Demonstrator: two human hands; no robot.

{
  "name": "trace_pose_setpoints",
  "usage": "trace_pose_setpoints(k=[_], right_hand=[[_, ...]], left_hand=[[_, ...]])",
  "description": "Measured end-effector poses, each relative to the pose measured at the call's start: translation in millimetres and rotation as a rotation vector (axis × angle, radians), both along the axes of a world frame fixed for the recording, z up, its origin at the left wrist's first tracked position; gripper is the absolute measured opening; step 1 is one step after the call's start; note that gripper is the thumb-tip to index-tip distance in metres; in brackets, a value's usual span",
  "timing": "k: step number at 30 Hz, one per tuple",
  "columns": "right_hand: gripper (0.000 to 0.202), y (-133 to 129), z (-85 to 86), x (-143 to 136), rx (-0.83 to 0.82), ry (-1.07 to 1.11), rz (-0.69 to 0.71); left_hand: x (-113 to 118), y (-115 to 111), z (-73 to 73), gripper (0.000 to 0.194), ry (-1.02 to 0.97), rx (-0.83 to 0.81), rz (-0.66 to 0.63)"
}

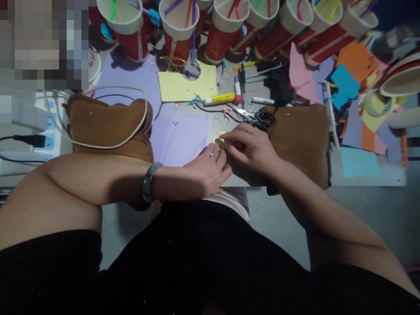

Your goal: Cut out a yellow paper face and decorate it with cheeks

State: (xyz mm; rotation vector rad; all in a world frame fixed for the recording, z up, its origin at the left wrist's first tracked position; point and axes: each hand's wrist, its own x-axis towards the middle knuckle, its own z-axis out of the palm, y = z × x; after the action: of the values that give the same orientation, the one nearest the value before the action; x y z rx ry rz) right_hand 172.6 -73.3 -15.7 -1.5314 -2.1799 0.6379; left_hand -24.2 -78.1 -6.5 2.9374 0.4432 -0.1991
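At the table's front edge, my left hand (210, 170) and my right hand (252, 146) meet over a small, pale yellow paper piece (220, 135) with a pinkish middle. My left fingers are bent together against its near side. The thumb and fingers of my right hand pinch at its right side. My hands cover much of this piece, so its full shape is hidden. A lilac paper sheet (180, 135) lies left of it. Scissors (252, 116) with black handles rest just beyond my right hand.
Red and white paper cups (226, 37) with coloured straws line the back. Brown cushions, one left (108, 124) and one right (300, 144), flank my hands. A white cable (131, 139) crosses the left one. A yellow glue tube (219, 99), pens and orange paper scraps (356, 61) lie beyond.
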Motion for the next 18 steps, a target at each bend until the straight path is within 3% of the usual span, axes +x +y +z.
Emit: trace_pose_setpoints(k=[4,9,13,18], right_hand=[[0.031,-4.6,-6.6,2.7,0.084,-0.219,0.059],[0.032,-2.6,-9.2,1.3,0.058,-0.351,0.072],[0.031,-2.9,-2.2,1.8,0.036,-0.252,0.025],[0.014,-18.1,2.9,9.8,0.073,-0.021,-0.237]], left_hand=[[0.3,0.5,-2.5,0.058,-0.013,-0.026,0.009],[0.9,1.9,-4.1,0.057,-0.013,-0.038,-0.008],[0.9,3.2,-1.6,0.059,-0.011,-0.027,-0.009],[2.1,8.4,8.6,0.045,-0.026,-0.044,0.0]])
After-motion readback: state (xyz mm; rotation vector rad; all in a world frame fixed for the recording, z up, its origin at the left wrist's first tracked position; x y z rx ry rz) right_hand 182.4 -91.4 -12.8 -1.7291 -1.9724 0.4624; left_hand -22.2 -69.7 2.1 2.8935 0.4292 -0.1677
